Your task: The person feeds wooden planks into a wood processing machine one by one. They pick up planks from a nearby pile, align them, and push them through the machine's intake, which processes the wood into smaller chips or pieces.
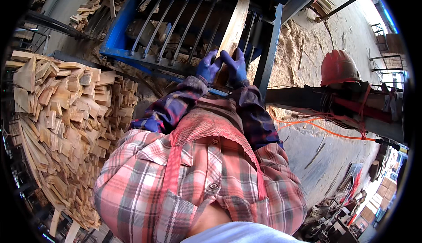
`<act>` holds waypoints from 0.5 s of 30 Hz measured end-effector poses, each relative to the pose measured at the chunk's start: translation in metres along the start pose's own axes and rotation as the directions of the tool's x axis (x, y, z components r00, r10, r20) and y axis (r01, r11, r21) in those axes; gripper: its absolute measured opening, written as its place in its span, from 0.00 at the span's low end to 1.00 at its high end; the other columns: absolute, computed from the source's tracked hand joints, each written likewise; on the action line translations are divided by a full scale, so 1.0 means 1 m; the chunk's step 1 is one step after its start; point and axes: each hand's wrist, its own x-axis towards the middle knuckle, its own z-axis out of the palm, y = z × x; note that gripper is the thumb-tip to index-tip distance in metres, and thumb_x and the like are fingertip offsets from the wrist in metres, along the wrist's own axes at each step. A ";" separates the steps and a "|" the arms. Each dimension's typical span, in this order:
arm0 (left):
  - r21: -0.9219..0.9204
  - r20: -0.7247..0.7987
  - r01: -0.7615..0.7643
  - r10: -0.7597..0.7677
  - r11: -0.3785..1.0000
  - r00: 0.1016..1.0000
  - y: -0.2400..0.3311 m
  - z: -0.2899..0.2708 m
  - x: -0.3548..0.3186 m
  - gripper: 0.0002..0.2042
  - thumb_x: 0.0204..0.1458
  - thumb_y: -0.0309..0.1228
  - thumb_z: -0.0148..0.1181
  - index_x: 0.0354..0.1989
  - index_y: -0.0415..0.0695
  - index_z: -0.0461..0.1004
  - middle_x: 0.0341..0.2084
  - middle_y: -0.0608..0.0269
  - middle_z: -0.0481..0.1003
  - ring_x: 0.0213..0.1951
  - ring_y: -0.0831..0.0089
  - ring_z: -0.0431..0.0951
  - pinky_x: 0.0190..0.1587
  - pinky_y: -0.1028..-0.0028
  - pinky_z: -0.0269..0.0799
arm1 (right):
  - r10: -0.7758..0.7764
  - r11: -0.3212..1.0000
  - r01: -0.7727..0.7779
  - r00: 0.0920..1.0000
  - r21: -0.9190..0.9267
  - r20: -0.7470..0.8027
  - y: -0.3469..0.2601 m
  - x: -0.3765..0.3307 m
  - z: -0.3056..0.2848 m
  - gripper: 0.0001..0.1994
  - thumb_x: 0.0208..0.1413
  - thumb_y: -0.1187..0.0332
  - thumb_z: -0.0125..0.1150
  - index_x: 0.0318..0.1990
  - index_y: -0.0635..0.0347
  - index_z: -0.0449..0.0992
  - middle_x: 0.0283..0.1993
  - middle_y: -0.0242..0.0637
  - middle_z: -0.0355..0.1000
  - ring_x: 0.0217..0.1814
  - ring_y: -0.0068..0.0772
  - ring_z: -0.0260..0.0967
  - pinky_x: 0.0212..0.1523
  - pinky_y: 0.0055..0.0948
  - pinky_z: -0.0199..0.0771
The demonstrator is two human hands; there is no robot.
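A long, pale wooden board (234,26) lies lengthwise on the bars of a blue metal machine frame (107,45). Its far end reaches toward the machine's dark upper part. My left hand (208,67), in a purple-blue glove, grips the board's near end from the left side. On the opposite edge my right hand (235,67), gloved alike, is closed around the same end. The two hands nearly meet over the wood, thumbs and forefingers toward the middle. Part of the board's near end is hidden beneath and between the gloves.
A large stack of rough wood pieces (66,98) rises at my left. To the right, a worn red hard hat (338,67) sits on a dark beam (299,97), with an orange cable (325,129) running below. Sawdust (294,45) covers the floor beside the machine.
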 end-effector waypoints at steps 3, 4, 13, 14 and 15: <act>-0.244 0.111 0.106 -0.081 0.964 0.990 0.016 0.001 0.026 0.17 0.56 0.35 0.61 0.47 0.33 0.73 0.39 0.56 0.77 0.41 0.74 0.75 0.48 0.75 0.71 | 0.120 0.892 -0.006 0.967 -0.451 0.225 -0.041 -0.015 -0.017 0.34 0.46 0.57 0.70 0.57 0.68 0.65 0.60 0.53 0.63 0.59 0.42 0.65 0.55 0.36 0.69; 0.048 0.029 0.019 -0.021 0.999 0.999 0.022 0.007 0.035 0.17 0.55 0.35 0.60 0.46 0.33 0.74 0.39 0.56 0.78 0.42 0.74 0.76 0.47 0.73 0.71 | -0.197 0.576 0.433 0.897 -0.693 0.397 -0.033 -0.021 -0.029 0.40 0.45 0.58 0.72 0.63 0.67 0.59 0.62 0.57 0.62 0.63 0.49 0.63 0.62 0.38 0.64; 0.925 0.008 0.064 -0.186 0.376 0.982 0.001 0.021 0.060 0.19 0.58 0.45 0.47 0.37 0.41 0.77 0.30 0.42 0.78 0.31 0.49 0.80 0.34 0.55 0.77 | -0.155 0.028 0.225 0.964 -0.974 0.218 0.004 0.002 -0.021 0.35 0.47 0.48 0.62 0.64 0.46 0.63 0.70 0.41 0.57 0.73 0.40 0.52 0.70 0.52 0.41; 0.961 -0.005 0.051 -0.169 0.271 0.986 0.002 0.039 0.069 0.19 0.57 0.46 0.48 0.36 0.42 0.78 0.29 0.42 0.78 0.30 0.49 0.80 0.33 0.55 0.77 | -0.226 -0.016 0.270 0.937 -0.963 0.266 0.025 0.019 -0.040 0.38 0.45 0.48 0.64 0.65 0.48 0.62 0.70 0.42 0.58 0.74 0.44 0.50 0.72 0.54 0.36; 0.989 -0.026 0.049 -0.155 0.143 0.988 0.004 0.052 0.076 0.20 0.57 0.46 0.48 0.35 0.42 0.78 0.28 0.41 0.78 0.29 0.49 0.80 0.32 0.54 0.77 | -0.191 -0.016 0.259 0.947 -0.966 0.257 0.023 0.033 -0.045 0.38 0.45 0.48 0.64 0.64 0.49 0.63 0.70 0.42 0.58 0.74 0.43 0.50 0.72 0.54 0.36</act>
